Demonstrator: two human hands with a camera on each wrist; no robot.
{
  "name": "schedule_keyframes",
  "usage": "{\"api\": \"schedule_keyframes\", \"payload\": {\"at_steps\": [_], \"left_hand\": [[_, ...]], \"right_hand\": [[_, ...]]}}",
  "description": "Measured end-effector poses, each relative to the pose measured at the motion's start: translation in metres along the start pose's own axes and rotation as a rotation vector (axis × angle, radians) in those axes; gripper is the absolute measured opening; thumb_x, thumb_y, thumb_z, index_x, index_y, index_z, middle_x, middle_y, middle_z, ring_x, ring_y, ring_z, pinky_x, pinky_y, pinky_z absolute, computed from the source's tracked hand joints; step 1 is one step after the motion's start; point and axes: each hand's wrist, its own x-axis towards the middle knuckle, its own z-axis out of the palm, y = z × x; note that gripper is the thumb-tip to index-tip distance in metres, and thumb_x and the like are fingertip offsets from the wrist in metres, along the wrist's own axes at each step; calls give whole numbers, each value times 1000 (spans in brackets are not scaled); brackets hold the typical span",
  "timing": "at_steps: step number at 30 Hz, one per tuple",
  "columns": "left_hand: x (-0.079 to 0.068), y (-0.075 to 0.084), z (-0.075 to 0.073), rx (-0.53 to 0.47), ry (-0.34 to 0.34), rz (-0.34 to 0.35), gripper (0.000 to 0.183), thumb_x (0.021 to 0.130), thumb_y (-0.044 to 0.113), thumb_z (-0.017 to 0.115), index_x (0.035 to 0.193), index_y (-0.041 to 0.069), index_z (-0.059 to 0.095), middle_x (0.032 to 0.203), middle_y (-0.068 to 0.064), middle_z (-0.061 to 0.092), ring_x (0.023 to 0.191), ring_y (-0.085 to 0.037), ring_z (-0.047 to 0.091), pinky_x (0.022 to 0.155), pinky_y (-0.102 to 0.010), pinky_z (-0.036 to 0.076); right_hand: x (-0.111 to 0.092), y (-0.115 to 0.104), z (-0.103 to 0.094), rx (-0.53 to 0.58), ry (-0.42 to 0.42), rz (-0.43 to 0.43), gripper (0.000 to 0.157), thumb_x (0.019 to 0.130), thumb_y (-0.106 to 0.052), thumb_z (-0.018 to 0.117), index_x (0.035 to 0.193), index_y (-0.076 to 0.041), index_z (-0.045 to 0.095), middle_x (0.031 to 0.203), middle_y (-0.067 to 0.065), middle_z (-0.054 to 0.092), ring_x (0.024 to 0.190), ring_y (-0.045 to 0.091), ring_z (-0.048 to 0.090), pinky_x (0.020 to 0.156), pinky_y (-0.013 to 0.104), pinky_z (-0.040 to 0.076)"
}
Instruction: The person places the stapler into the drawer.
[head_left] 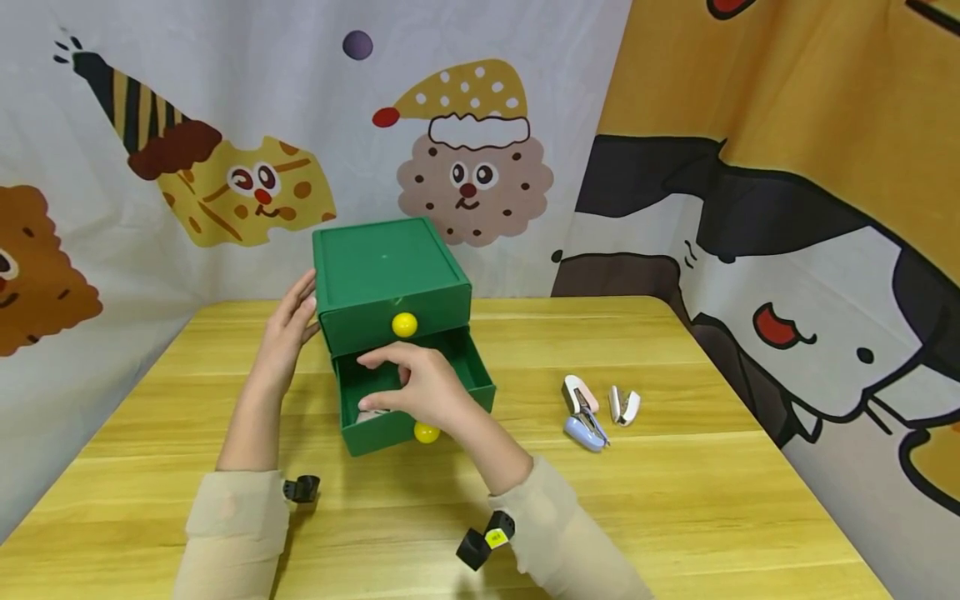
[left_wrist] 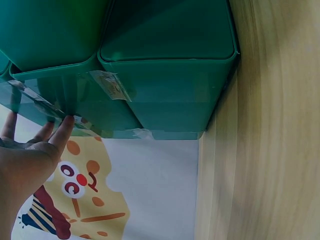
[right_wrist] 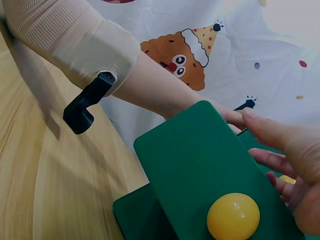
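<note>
A green two-drawer box [head_left: 386, 262] stands on the table with its lower drawer [head_left: 382, 437] pulled out. Yellow round knobs [head_left: 405, 324] mark the drawer fronts. My left hand [head_left: 285, 329] rests against the box's left side, fingers extended; the left wrist view shows its fingertips [left_wrist: 66, 125] on the taped green wall. My right hand [head_left: 423, 385] is over the open lower drawer, thumb and forefinger spread apart, with the other fingers bent loosely. Just below the thumb lies a small pale item [head_left: 369, 415] in the drawer's front left corner, partly hidden.
Right of the box, small staplers lie on the wooden table [head_left: 675, 500]: pink-white [head_left: 581, 392] and lavender [head_left: 585, 435] ones together, and a white one [head_left: 624, 407] beside them. A printed cloth [head_left: 262, 83] hangs behind the table.
</note>
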Motion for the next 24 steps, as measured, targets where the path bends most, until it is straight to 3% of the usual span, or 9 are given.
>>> {"api": "schedule_keyframes", "payload": {"at_steps": [9,12,18,24], "left_hand": [[0,0,1,9,9,9,55,103,36,42,154,24,24,156,-11,20,140,-30,22,107,-61,21],[0,0,1,8,4,5,55,103,36,41,154,24,24,157,-11,19,140,-30,21,107,-61,21],[0,0,0,7,0,-1,56,103,37,41,154,25,23,157,-10,19,140,-30,20,107,-61,20],[0,0,0,7,2,-4,56,103,37,41,154,25,23,157,-10,18,141,-30,20,107,-61,20]], "right_hand": [[-16,0,-5,68,66,-43,47,78,-25,81,122,-15,67,111,-5,65,75,15,44,58,25,37],[-24,2,-6,95,107,-84,47,78,-24,81,122,-14,67,112,-2,64,77,17,44,60,27,38],[-37,4,-13,128,217,-174,46,75,-18,83,118,-16,67,114,-9,63,79,18,46,63,32,42],[-48,12,-22,120,253,-282,47,74,-11,83,118,-9,66,114,0,64,83,13,47,66,30,43]]}}
